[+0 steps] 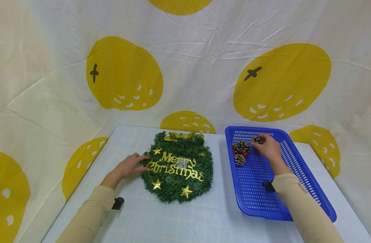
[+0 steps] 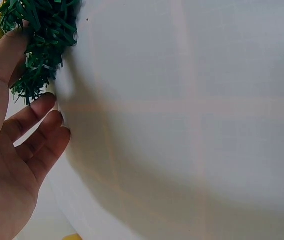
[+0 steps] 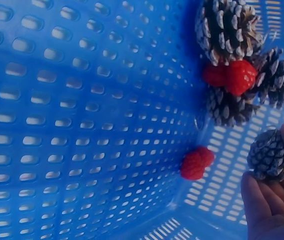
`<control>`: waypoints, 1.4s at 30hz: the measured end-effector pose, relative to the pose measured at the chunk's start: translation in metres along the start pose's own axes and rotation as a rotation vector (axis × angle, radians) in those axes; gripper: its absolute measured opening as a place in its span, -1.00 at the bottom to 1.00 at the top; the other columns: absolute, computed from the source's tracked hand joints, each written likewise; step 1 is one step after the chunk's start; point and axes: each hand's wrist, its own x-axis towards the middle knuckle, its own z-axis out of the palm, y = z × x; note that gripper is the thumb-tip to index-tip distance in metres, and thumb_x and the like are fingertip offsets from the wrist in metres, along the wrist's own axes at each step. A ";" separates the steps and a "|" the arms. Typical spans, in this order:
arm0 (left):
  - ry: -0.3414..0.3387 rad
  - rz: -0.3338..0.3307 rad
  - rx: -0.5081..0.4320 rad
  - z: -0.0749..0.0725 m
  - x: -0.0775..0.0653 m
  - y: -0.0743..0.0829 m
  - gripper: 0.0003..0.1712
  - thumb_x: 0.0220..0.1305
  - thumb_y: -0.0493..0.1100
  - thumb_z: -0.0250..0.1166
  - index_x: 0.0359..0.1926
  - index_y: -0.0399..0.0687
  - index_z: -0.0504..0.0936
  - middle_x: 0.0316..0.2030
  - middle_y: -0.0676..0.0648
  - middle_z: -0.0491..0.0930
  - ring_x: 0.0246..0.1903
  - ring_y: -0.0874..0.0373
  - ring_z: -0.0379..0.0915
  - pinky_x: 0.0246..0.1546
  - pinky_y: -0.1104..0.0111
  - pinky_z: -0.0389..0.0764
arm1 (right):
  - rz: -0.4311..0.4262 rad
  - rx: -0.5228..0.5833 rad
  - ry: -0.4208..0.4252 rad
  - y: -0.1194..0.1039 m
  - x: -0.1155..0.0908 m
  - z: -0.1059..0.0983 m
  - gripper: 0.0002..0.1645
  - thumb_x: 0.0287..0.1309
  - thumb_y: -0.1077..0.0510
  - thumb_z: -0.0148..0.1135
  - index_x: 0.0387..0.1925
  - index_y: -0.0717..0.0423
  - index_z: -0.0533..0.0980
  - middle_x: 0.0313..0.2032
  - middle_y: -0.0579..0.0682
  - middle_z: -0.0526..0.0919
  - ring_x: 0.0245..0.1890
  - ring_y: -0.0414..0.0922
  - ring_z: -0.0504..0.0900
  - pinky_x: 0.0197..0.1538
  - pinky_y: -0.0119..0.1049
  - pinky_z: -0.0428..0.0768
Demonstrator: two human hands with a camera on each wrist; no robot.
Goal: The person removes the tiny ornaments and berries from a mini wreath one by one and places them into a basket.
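A green tinsel wreath with gold "Merry Christmas" lettering, gold stars and a gold bow lies on the table. My left hand grips its left edge, thumb and index finger at the greenery, the other fingers loosely bent beside it. Over the far part of the blue basket, my right hand pinches a pinecone between thumb and fingers. Several more pinecones sit in the basket's far left corner, with red berries among them. Another red berry cluster lies apart from these.
The basket has raised, slotted walls and stands at the right of the light checked table. A white cloth printed with large yellow fruit hangs behind and at the sides of the table. Dark wrist cameras sit at both sleeves.
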 end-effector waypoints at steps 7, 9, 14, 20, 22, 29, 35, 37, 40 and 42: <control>-0.005 0.009 0.002 -0.001 0.001 0.001 -0.28 0.21 0.23 0.32 0.28 -0.05 0.49 -0.19 -0.17 0.46 -0.36 0.10 0.35 -0.43 0.20 0.40 | 0.003 -0.040 -0.011 0.002 -0.004 -0.002 -0.19 0.28 -0.02 0.24 0.31 0.50 0.24 0.17 0.49 0.40 0.18 0.41 0.34 0.22 0.22 0.32; -0.006 0.009 0.003 0.000 0.002 0.002 -0.28 0.22 0.23 0.32 0.29 -0.04 0.49 -0.18 -0.17 0.46 -0.35 0.10 0.35 -0.42 0.20 0.40 | 0.004 -0.050 -0.019 0.002 -0.005 -0.004 -0.18 0.29 -0.02 0.23 0.32 0.50 0.23 0.18 0.49 0.39 0.19 0.41 0.33 0.22 0.23 0.31; 0.001 0.026 0.002 -0.001 0.002 0.003 -0.29 0.22 0.22 0.32 0.28 -0.06 0.49 -0.20 -0.18 0.46 -0.36 0.09 0.34 -0.43 0.20 0.40 | -0.003 -0.074 -0.047 0.003 -0.008 -0.007 -0.18 0.30 -0.02 0.19 0.31 0.53 0.22 0.18 0.50 0.39 0.18 0.40 0.35 0.20 0.22 0.33; 0.004 0.029 -0.002 0.001 0.003 0.001 -0.31 0.24 0.18 0.33 0.28 -0.05 0.49 -0.21 -0.17 0.45 -0.37 0.10 0.33 -0.43 0.21 0.39 | -0.071 -0.093 -0.050 -0.002 -0.014 -0.017 -0.21 0.33 -0.01 0.14 0.29 0.55 0.23 0.16 0.51 0.39 0.15 0.41 0.37 0.19 0.22 0.34; 0.005 0.030 -0.006 0.001 0.003 0.001 -0.31 0.24 0.17 0.33 0.28 -0.06 0.49 -0.21 -0.18 0.45 -0.37 0.09 0.33 -0.43 0.21 0.39 | -0.087 -0.109 -0.064 -0.007 -0.018 -0.022 -0.20 0.34 -0.02 0.13 0.31 0.54 0.21 0.20 0.51 0.36 0.18 0.41 0.34 0.20 0.23 0.32; 0.019 0.029 -0.002 0.000 0.001 -0.001 -0.30 0.24 0.18 0.32 0.28 -0.08 0.48 -0.16 -0.22 0.47 -0.32 0.06 0.39 -0.39 0.15 0.45 | -0.170 -0.163 -0.118 -0.030 -0.041 -0.040 -0.19 0.37 -0.04 0.09 0.35 0.51 0.17 0.25 0.51 0.29 0.23 0.45 0.28 0.22 0.29 0.27; 0.024 0.027 -0.013 -0.002 -0.004 0.004 -0.32 0.24 0.14 0.34 0.27 -0.13 0.49 -0.13 -0.27 0.48 -0.27 -0.02 0.43 -0.35 0.08 0.49 | -0.233 -0.218 -0.165 -0.042 -0.071 -0.048 -0.18 0.36 -0.07 0.11 0.34 0.50 0.20 0.21 0.53 0.34 0.18 0.46 0.34 0.15 0.31 0.34; 0.025 0.017 -0.016 -0.002 -0.006 0.005 -0.32 0.24 0.13 0.35 0.26 -0.13 0.49 -0.12 -0.28 0.48 -0.26 -0.04 0.44 -0.35 0.07 0.50 | -0.239 -0.224 -0.183 -0.044 -0.082 -0.049 -0.18 0.36 -0.08 0.12 0.34 0.49 0.20 0.21 0.53 0.34 0.19 0.47 0.32 0.14 0.32 0.35; 0.025 0.017 -0.016 -0.002 -0.007 0.006 -0.32 0.24 0.13 0.35 0.27 -0.13 0.49 -0.11 -0.28 0.48 -0.26 -0.04 0.44 -0.35 0.07 0.50 | -0.246 -0.219 -0.199 -0.046 -0.099 -0.052 -0.18 0.36 -0.07 0.13 0.36 0.46 0.19 0.23 0.51 0.34 0.21 0.46 0.31 0.14 0.32 0.34; 0.027 0.020 -0.019 -0.002 -0.007 0.005 -0.32 0.24 0.13 0.35 0.27 -0.13 0.49 -0.11 -0.28 0.48 -0.26 -0.03 0.43 -0.36 0.08 0.49 | -0.245 -0.215 -0.205 -0.046 -0.109 -0.053 -0.18 0.37 -0.09 0.13 0.38 0.43 0.19 0.25 0.49 0.33 0.23 0.45 0.30 0.14 0.32 0.34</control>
